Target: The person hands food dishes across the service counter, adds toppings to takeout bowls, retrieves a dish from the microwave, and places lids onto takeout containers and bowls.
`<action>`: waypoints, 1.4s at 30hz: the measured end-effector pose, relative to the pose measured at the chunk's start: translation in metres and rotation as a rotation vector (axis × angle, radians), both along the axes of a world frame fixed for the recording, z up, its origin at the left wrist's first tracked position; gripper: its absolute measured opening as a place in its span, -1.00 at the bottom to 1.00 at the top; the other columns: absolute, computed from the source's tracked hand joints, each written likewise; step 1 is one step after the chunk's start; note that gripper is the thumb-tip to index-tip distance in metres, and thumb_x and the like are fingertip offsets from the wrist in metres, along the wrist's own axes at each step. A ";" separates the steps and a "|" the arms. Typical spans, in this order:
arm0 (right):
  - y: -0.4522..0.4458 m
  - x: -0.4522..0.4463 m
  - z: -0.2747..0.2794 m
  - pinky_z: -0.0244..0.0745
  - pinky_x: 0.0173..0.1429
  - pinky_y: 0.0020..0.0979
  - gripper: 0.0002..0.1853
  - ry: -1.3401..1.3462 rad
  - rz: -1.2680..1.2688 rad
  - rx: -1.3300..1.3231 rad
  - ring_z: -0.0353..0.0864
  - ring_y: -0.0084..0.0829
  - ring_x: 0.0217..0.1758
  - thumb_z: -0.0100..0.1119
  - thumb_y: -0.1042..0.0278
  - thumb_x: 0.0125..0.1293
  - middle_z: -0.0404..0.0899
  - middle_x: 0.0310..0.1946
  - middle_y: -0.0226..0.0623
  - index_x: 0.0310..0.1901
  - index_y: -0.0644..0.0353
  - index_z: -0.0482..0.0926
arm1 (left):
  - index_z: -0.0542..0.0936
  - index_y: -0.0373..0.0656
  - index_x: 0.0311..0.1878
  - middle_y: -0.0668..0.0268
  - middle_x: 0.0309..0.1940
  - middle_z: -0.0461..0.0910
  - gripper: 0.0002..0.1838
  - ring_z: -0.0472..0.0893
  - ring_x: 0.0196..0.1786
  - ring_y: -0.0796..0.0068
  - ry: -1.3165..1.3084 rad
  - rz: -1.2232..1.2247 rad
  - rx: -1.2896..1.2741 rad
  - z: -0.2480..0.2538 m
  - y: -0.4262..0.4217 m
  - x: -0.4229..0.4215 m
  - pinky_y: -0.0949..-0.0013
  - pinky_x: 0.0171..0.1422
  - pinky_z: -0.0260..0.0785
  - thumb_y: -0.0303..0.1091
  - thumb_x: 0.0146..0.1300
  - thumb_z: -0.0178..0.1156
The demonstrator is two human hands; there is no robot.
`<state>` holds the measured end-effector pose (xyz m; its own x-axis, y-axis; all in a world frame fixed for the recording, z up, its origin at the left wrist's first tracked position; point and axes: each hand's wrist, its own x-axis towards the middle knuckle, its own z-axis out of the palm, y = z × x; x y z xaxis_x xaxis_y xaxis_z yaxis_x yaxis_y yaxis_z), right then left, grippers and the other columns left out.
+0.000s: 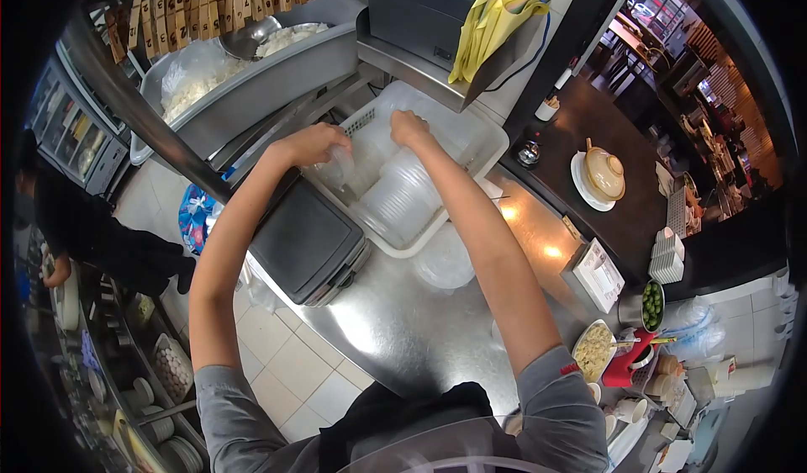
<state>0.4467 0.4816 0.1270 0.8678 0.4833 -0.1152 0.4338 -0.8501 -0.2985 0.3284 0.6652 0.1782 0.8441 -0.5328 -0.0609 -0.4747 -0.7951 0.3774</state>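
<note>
A white plastic basket (pixel 402 248) stands on the steel counter, with stacks of clear round plastic containers (pixel 402 194) lying on their sides in it. My left hand (pixel 315 145) is over the basket's left side, its fingers curled round a clear plastic container (pixel 338 167). At the far side of the basket is my right hand (pixel 409 128), closed, next to translucent plastic (pixel 450 124). What its fingers hold, if anything, is hidden. More clear round plastic pieces (pixel 445 258) lie against the basket's near right corner.
A black lidded box (pixel 308 237) sits left of the basket. Behind, a dark machine (pixel 437 31) and yellow cloth (pixel 496 27) occupy a shelf. A lidded pot (pixel 603 174) stands on the right-hand counter. Another person (pixel 84 225) is at the far left.
</note>
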 end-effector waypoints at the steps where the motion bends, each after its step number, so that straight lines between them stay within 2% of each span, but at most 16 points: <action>1: -0.001 0.002 0.000 0.39 0.07 -0.18 -0.74 -0.012 -0.018 0.030 0.49 -0.13 0.03 0.00 0.52 0.07 0.50 -0.08 -0.01 -0.16 0.22 0.53 | 0.53 -0.19 -0.17 0.17 -0.21 0.54 -0.56 0.48 -0.03 0.14 -0.006 -0.012 -0.020 -0.001 0.002 0.000 0.25 0.04 0.32 -0.68 -0.26 0.17; 9: -0.002 0.015 -0.016 0.43 0.02 -0.26 -0.70 -0.038 -0.070 0.096 0.52 -0.12 -0.04 0.17 0.39 -0.04 0.53 -0.14 0.00 -0.19 0.21 0.55 | 0.53 -0.15 -0.21 0.27 -0.16 0.50 -0.61 0.46 -0.02 0.23 0.316 -0.007 -0.010 0.013 -0.001 -0.003 0.28 0.10 0.26 -0.64 -0.23 0.21; 15: -0.011 0.049 -0.024 0.46 -0.11 -0.37 -0.64 0.091 0.003 0.351 0.58 -0.22 -0.24 0.34 0.18 -0.22 0.60 -0.40 -0.14 -0.34 0.17 0.57 | 0.51 -0.16 -0.21 0.27 -0.11 0.46 -0.62 0.42 0.03 0.19 0.114 -0.045 -0.040 -0.028 0.012 0.016 0.26 0.12 0.25 -0.59 -0.23 0.26; 21: -0.005 0.024 -0.005 0.45 -0.16 -0.28 -0.70 -0.179 -0.003 0.570 0.57 -0.15 -0.28 0.24 0.22 -0.14 0.57 -0.44 -0.12 -0.39 0.20 0.45 | 0.24 -0.06 0.03 0.22 0.10 0.24 -0.37 0.28 0.18 0.08 0.108 0.162 0.472 -0.041 -0.022 -0.012 -0.04 0.13 0.21 -0.35 -0.14 0.32; 22: -0.007 0.014 0.001 0.44 -0.16 -0.26 -0.71 -0.241 0.012 0.623 0.56 -0.14 -0.28 0.23 0.24 -0.12 0.57 -0.44 -0.11 -0.38 0.20 0.44 | 0.03 -0.03 0.23 0.09 0.15 0.19 -0.11 0.24 0.22 0.04 0.117 0.190 0.601 -0.057 -0.020 -0.009 -0.13 0.18 0.14 -0.10 -0.12 0.34; 26: -0.019 -0.024 0.017 0.43 -0.24 -0.19 -0.81 -0.373 0.203 0.728 0.55 -0.07 -0.33 0.12 0.39 -0.03 0.56 -0.41 -0.08 -0.32 0.17 0.44 | -0.33 -0.12 0.36 -0.12 0.27 0.01 0.33 0.15 0.28 -0.04 0.197 0.336 0.677 -0.040 -0.033 -0.011 -0.10 0.24 0.08 0.24 -0.31 0.35; 28: -0.028 -0.054 0.024 0.36 -0.43 -0.12 -0.87 -0.574 0.235 0.864 0.50 -0.03 -0.49 0.11 0.43 -0.09 0.45 -0.64 -0.07 -0.47 0.20 0.39 | -0.32 -0.34 0.32 -0.15 0.26 0.03 0.34 0.24 0.24 0.01 -0.012 0.193 0.597 -0.096 -0.001 0.007 0.21 0.27 0.16 0.15 -0.31 0.36; 30: -0.055 -0.097 0.030 0.34 -0.47 -0.12 -0.88 -0.635 0.224 1.010 0.43 -0.02 -0.61 0.06 0.47 -0.17 0.37 -0.73 -0.08 -0.53 0.19 0.35 | -0.20 -0.52 0.27 -0.17 0.26 0.02 0.19 0.17 0.29 0.01 -0.088 0.089 0.482 -0.103 -0.001 0.010 0.26 0.33 0.09 0.07 -0.19 0.28; 31: -0.072 -0.119 0.029 0.36 -0.45 -0.13 -0.90 -0.573 0.174 1.056 0.45 -0.04 -0.60 0.06 0.45 -0.12 0.40 -0.72 -0.10 -0.53 0.19 0.35 | -0.21 -0.48 0.28 -0.17 0.29 -0.04 0.16 0.08 0.33 0.02 0.128 0.154 0.446 -0.088 -0.012 0.015 0.27 0.36 0.02 -0.01 -0.19 0.28; 32: -0.104 -0.154 0.042 0.39 -0.42 -0.18 -0.90 -0.494 0.088 1.061 0.48 -0.09 -0.58 0.07 0.46 -0.09 0.44 -0.68 -0.12 -0.48 0.20 0.38 | -0.24 -0.45 0.29 -0.18 0.29 -0.06 0.18 0.05 0.34 0.02 0.065 0.094 0.511 -0.091 -0.009 0.019 0.28 0.38 -0.01 -0.03 -0.23 0.30; 33: -0.136 -0.185 0.055 0.42 -0.40 -0.22 -0.89 -0.412 0.023 1.081 0.51 -0.13 -0.55 0.08 0.47 -0.06 0.47 -0.63 -0.14 -0.44 0.21 0.41 | -0.26 -0.39 0.31 -0.16 0.30 -0.09 0.27 0.03 0.35 0.04 0.250 0.027 0.769 -0.094 0.006 0.044 0.26 0.39 -0.03 -0.03 -0.33 0.37; 34: -0.171 -0.205 0.055 0.43 -0.38 -0.27 -0.87 -0.472 -0.089 1.127 0.53 -0.19 -0.53 0.10 0.48 -0.05 0.49 -0.60 -0.17 -0.40 0.21 0.43 | -0.22 -0.33 0.32 -0.15 0.28 -0.01 0.31 0.09 0.32 0.01 0.265 -0.162 0.542 -0.097 0.029 0.065 0.22 0.38 -0.01 -0.10 -0.43 0.45; 36: -0.234 -0.253 0.057 0.45 -0.35 -0.35 -0.81 -0.575 -0.282 1.233 0.56 -0.31 -0.49 0.13 0.49 -0.03 0.51 -0.52 -0.22 -0.31 0.22 0.47 | -0.17 -0.27 0.34 -0.11 0.26 0.07 0.23 0.14 0.30 -0.01 0.271 0.180 0.769 -0.052 0.001 0.056 0.21 0.37 0.01 -0.29 -0.39 0.45; 38: -0.311 -0.309 0.068 0.41 -0.21 -0.48 -0.78 -0.555 -0.591 1.301 0.51 -0.52 -0.35 0.12 0.54 0.01 0.51 -0.44 -0.35 -0.23 0.24 0.49 | -0.10 -0.25 0.33 -0.08 0.24 0.13 0.12 0.16 0.29 0.02 0.108 0.179 0.580 0.005 -0.072 0.011 0.22 0.35 0.05 -0.40 -0.29 0.40; 39: -0.354 -0.334 0.055 0.41 -0.42 -0.48 -0.79 -0.636 -0.736 1.051 0.52 -0.52 -0.46 0.09 0.50 0.09 0.55 -0.38 -0.26 -0.19 0.24 0.46 | -0.07 -0.24 0.33 -0.06 0.23 0.16 0.06 0.17 0.29 0.03 0.028 0.179 0.473 0.022 -0.111 -0.019 0.23 0.34 0.07 -0.45 -0.24 0.38; 42: -0.453 -0.419 0.038 0.39 -0.07 -0.36 -0.75 -0.958 -0.963 0.718 0.55 -0.20 -0.16 0.09 0.58 0.05 0.56 -0.25 -0.13 -0.17 0.26 0.47 | 0.11 -0.22 0.29 0.01 0.19 0.25 -0.20 0.24 0.26 0.08 0.018 -0.363 0.065 0.045 -0.205 -0.091 0.25 0.29 0.13 -0.49 -0.06 0.26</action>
<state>0.0278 0.0284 0.1648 0.4838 -0.5795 0.6558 0.0833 -0.7154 -0.6937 0.2377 0.4600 0.2231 0.5990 -0.7921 -0.1173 -0.7244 -0.5985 0.3421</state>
